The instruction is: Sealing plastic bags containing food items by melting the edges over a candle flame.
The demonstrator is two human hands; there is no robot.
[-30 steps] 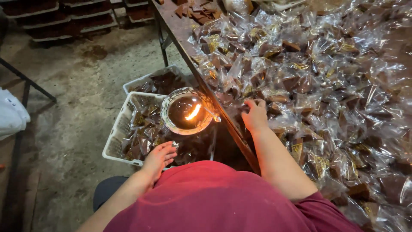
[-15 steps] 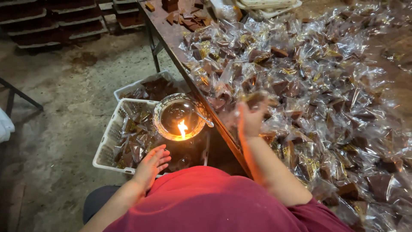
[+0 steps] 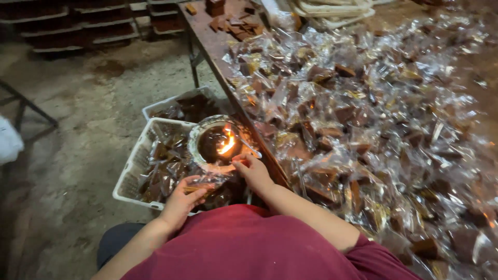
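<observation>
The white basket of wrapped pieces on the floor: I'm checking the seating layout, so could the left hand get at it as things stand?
Probably yes. The left hand already hovers over the white basket with a clear packet, and nothing lies between.

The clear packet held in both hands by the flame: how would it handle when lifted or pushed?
The packet probably flops at its edges, since its clear film looks thin and crinkled. It likely feels light, holding one small brown piece. Glossy film may slip between left hand and right hand.
</observation>
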